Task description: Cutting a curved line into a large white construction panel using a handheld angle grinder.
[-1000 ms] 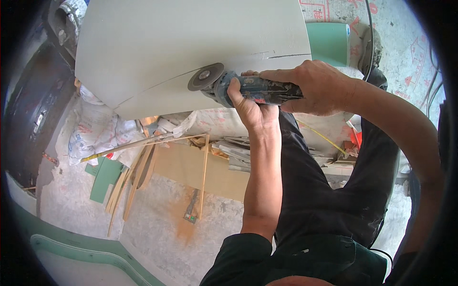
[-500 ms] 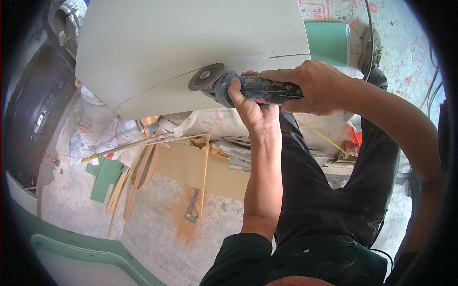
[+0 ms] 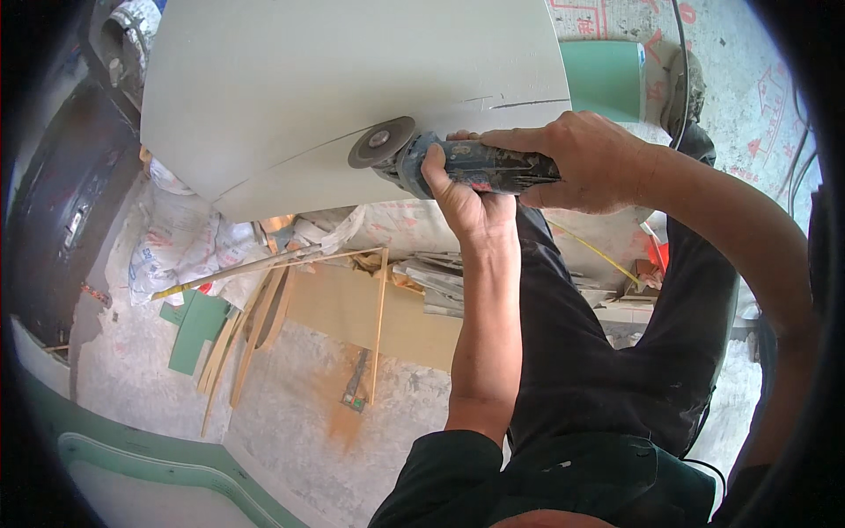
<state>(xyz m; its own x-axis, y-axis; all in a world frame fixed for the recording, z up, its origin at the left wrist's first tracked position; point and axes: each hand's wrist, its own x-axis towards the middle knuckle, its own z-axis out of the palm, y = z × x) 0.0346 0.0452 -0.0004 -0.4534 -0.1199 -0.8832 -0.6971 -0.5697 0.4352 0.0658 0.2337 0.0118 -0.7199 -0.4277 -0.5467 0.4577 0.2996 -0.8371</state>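
Note:
Both my hands are closed round a blue, dust-worn angle grinder [image 3: 502, 165]. Near its head, my left hand [image 3: 471, 198] grips from below, thumb up along the body. My right hand [image 3: 590, 163] wraps the rear end from the right. A grey cutting disc [image 3: 381, 143] faces up at the tool's left end, over a large pale board [image 3: 352, 62]. Whether the disc touches the board cannot be made out. A dark line [image 3: 326, 141] runs across the board on both sides of the disc, with a darker cut-like stretch [image 3: 531, 103] near the right edge.
Below the board lie white sacks [image 3: 180, 246], thin wooden strips [image 3: 255, 330], a green offcut [image 3: 198, 330] and stacked grey scraps [image 3: 436, 282]. A green panel [image 3: 603, 79] stands right of the board. A black cable [image 3: 682, 70] hangs at the upper right. My legs are close beneath the grinder.
The view has shifted very slightly. Both hands keep their grip, and the grinder stays at nearly the same spot over the board.

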